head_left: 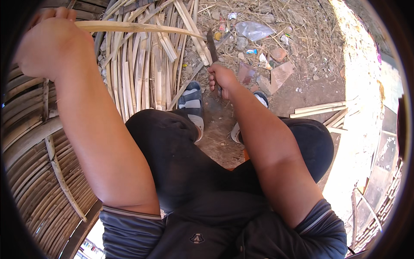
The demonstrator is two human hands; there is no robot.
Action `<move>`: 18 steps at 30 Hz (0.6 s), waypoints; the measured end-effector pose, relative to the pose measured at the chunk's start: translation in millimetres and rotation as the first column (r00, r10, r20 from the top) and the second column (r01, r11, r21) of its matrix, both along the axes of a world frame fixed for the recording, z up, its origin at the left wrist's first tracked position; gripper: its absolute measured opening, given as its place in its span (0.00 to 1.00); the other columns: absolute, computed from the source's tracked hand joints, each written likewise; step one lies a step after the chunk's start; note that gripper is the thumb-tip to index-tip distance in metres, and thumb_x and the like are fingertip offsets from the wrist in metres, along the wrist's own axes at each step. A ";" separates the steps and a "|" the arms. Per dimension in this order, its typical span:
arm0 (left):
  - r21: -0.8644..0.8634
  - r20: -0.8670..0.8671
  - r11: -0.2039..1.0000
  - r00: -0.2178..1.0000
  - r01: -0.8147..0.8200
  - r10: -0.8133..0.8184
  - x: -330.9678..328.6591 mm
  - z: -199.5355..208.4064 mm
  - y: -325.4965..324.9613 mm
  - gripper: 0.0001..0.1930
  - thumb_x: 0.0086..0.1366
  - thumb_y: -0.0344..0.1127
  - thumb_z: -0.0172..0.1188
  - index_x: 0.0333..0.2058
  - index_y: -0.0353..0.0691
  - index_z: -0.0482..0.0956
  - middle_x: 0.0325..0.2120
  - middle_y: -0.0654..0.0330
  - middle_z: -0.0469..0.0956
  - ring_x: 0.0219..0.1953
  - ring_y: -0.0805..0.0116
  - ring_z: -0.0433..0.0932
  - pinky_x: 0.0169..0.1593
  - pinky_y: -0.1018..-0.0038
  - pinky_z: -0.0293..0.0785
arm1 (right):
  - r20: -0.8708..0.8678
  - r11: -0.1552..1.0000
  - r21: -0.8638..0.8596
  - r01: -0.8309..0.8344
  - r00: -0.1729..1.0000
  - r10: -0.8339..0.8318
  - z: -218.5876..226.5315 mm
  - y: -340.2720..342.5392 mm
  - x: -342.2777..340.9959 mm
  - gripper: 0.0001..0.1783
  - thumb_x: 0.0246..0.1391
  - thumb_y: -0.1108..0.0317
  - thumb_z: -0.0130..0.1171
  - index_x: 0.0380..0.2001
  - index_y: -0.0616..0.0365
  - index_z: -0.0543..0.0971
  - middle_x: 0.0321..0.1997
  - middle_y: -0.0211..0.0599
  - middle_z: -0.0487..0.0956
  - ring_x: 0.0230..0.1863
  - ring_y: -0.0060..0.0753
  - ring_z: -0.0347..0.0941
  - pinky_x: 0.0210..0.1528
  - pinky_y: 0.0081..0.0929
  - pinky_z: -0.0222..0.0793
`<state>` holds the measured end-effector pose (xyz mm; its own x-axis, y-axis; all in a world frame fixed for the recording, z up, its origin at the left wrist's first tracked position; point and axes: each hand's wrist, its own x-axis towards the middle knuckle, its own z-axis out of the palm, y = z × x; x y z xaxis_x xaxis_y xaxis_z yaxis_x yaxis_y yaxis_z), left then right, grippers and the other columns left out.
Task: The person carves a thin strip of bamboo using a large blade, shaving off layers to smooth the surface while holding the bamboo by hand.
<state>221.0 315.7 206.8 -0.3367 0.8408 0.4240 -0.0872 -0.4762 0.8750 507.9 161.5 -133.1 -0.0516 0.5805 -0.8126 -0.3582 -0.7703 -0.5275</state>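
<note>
My left hand point(56, 41) is raised at the upper left, its fingers closed round one end of a long pale bamboo strip point(138, 27). The strip runs rightward, bending slightly, and its far end lies close to the blade of a dark machete point(212, 45). My right hand point(222, 80) grips the machete by its handle, with the blade pointing up and away from me. I cannot tell whether strip and blade touch. Below and beyond the strip, many split bamboo strips point(142, 77) lie in a heap on the ground.
A curved woven bamboo wall point(39, 172) stands at my left. Clear plastic point(254, 31), brick pieces point(278, 54) and straw litter the dirt ahead. More bamboo strips point(319, 109) lie at the right. My sandalled left foot point(192, 103) is beside the heap.
</note>
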 end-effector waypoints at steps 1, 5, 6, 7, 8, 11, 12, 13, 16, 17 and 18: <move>-0.002 -0.011 1.000 0.999 0.030 -0.030 -5.6 2.4 2.0 0.14 0.59 0.45 0.45 0.34 0.39 0.65 0.29 0.57 0.60 0.30 0.59 0.55 0.36 0.66 0.55 | -0.074 0.999 -0.003 0.034 0.997 -0.034 3.1 -0.2 -0.2 0.16 0.59 0.60 0.59 0.42 0.61 0.75 0.29 0.38 0.75 0.28 0.34 0.72 0.31 0.34 0.68; -0.094 -0.237 0.996 0.971 0.001 -0.023 -3.5 -1.7 -0.4 0.15 0.56 0.45 0.47 0.35 0.39 0.67 0.34 0.57 0.62 0.36 0.59 0.56 0.38 0.68 0.56 | 0.407 0.951 0.299 -0.078 0.912 -0.054 -6.8 -10.6 -7.0 0.15 0.59 0.60 0.59 0.40 0.61 0.75 0.24 0.35 0.76 0.23 0.34 0.73 0.26 0.37 0.71; -0.121 -0.307 0.992 0.952 -0.021 -0.017 2.8 -3.6 -3.5 0.16 0.55 0.45 0.49 0.35 0.38 0.68 0.36 0.57 0.63 0.38 0.58 0.57 0.39 0.68 0.56 | 0.526 0.934 0.326 -0.143 0.849 -0.054 -10.4 -12.0 -5.2 0.19 0.57 0.59 0.60 0.42 0.64 0.76 0.31 0.45 0.79 0.31 0.44 0.76 0.34 0.42 0.73; -0.108 -0.303 0.993 0.953 -0.043 0.009 3.8 -5.5 -6.0 0.17 0.56 0.45 0.48 0.36 0.38 0.68 0.36 0.56 0.63 0.39 0.58 0.57 0.40 0.68 0.57 | 0.631 0.913 0.342 -0.223 0.774 -0.048 6.4 -10.3 -6.7 0.22 0.55 0.58 0.61 0.45 0.67 0.76 0.37 0.56 0.81 0.39 0.55 0.79 0.43 0.47 0.74; -0.091 -0.276 0.994 0.961 -0.053 0.026 6.7 -3.2 -8.3 0.17 0.56 0.45 0.48 0.37 0.37 0.68 0.37 0.55 0.64 0.39 0.57 0.58 0.41 0.68 0.58 | 0.727 0.887 0.350 -0.300 0.684 -0.056 18.0 -9.1 -6.7 0.26 0.53 0.57 0.62 0.47 0.70 0.76 0.44 0.66 0.83 0.47 0.65 0.81 0.51 0.52 0.75; -0.024 -0.154 0.997 0.986 -0.073 0.069 24.0 -2.3 -13.2 0.19 0.57 0.44 0.48 0.40 0.34 0.69 0.38 0.53 0.65 0.41 0.56 0.60 0.44 0.68 0.60 | 0.758 0.897 0.215 -0.387 0.646 0.097 23.2 -10.4 -3.6 0.29 0.54 0.55 0.62 0.51 0.70 0.76 0.47 0.67 0.83 0.52 0.67 0.79 0.56 0.53 0.73; -0.013 -0.138 0.996 0.987 -0.087 0.085 29.8 -3.8 -15.8 0.20 0.58 0.44 0.48 0.41 0.34 0.69 0.39 0.52 0.66 0.41 0.56 0.61 0.45 0.68 0.61 | 0.773 0.889 0.146 -0.433 0.611 0.171 15.9 -12.5 -1.4 0.29 0.54 0.56 0.62 0.50 0.71 0.76 0.48 0.67 0.83 0.52 0.68 0.80 0.56 0.53 0.74; -0.004 -0.120 0.995 0.988 -0.096 0.095 36.7 -3.6 -17.6 0.20 0.58 0.44 0.48 0.42 0.33 0.69 0.40 0.51 0.66 0.42 0.56 0.61 0.45 0.67 0.61 | 0.785 0.879 0.079 -0.471 0.573 0.237 1.7 -14.8 3.0 0.29 0.54 0.56 0.62 0.49 0.71 0.76 0.48 0.67 0.83 0.52 0.68 0.80 0.56 0.52 0.74; 0.018 -0.103 0.991 0.986 -0.132 0.134 52.2 -4.4 -24.4 0.22 0.60 0.44 0.47 0.45 0.30 0.69 0.41 0.49 0.68 0.43 0.55 0.64 0.48 0.67 0.64 | 0.633 0.930 0.062 -0.362 0.734 0.244 -14.9 -6.8 0.3 0.22 0.55 0.57 0.62 0.43 0.66 0.76 0.41 0.58 0.84 0.41 0.61 0.82 0.46 0.50 0.77; 0.021 -0.104 0.990 0.984 -0.142 0.143 56.1 -4.5 -25.7 0.23 0.60 0.44 0.47 0.46 0.30 0.69 0.42 0.48 0.68 0.43 0.54 0.64 0.49 0.67 0.64 | 0.542 0.956 0.070 -0.285 0.816 0.203 -14.1 -5.3 -1.3 0.19 0.56 0.58 0.62 0.40 0.64 0.77 0.37 0.54 0.85 0.36 0.57 0.83 0.41 0.50 0.78; 0.027 -0.106 0.988 0.982 -0.154 0.156 59.0 -3.6 -26.8 0.24 0.60 0.43 0.47 0.47 0.29 0.69 0.42 0.47 0.69 0.44 0.54 0.65 0.50 0.67 0.65 | 0.308 0.986 0.060 -0.157 0.942 0.132 -12.8 -5.3 0.0 0.15 0.57 0.58 0.60 0.38 0.60 0.75 0.32 0.44 0.80 0.31 0.45 0.77 0.35 0.42 0.74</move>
<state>280.1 288.8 203.2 -0.4141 0.7737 0.4795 0.0828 -0.4926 0.8663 507.9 156.1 -146.0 0.1002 0.6505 -0.7529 -0.0607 -0.7513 -0.6572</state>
